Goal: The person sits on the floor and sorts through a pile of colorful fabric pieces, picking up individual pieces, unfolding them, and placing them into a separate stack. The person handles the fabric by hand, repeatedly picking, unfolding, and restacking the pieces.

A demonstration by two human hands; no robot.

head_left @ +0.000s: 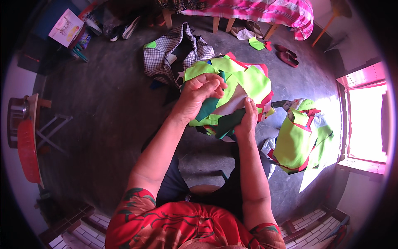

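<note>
My left hand (203,91) is closed in a pinch over a pile of cloth scraps, thumb against the fingers; what lies between them is too small to make out. A dark green scrap (207,108) shows right below it. My right hand (248,118) grips a greyish-pink scrap (233,101) under its thumb, and a dark green piece (229,123) hangs at its fingers. Bright yellow-green cloth (244,79) with red edges makes up most of the pile, in front of my knees.
A checked cloth (159,62) lies beyond the pile. To the right, a bundle of yellow-green and red cloth (294,143) sits by the bright window (367,122). Dark red shoes (287,56) rest on the floor near a pink-covered bed (265,12). At left is a red tray (27,149).
</note>
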